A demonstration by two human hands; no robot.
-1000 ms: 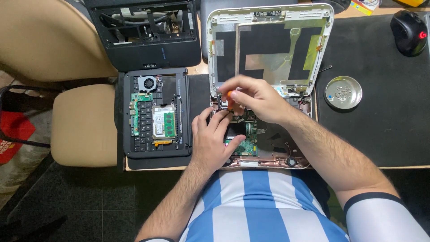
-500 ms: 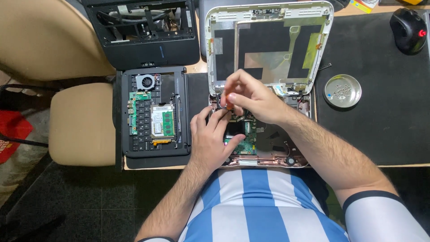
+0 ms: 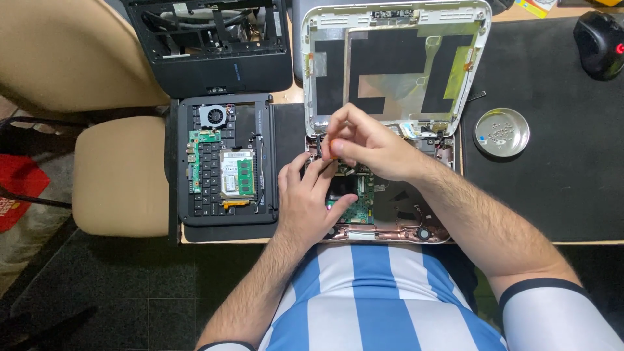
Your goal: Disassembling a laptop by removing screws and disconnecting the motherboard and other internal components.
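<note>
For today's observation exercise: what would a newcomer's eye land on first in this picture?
Two hands meet over an opened white laptop at centre: the right hand pinches a small orange-tipped tool, the left hand rests on the circuit board. To the left lies a second stripped black laptop base with its fan showing; to the right, a round metal dish of screws.
</note>
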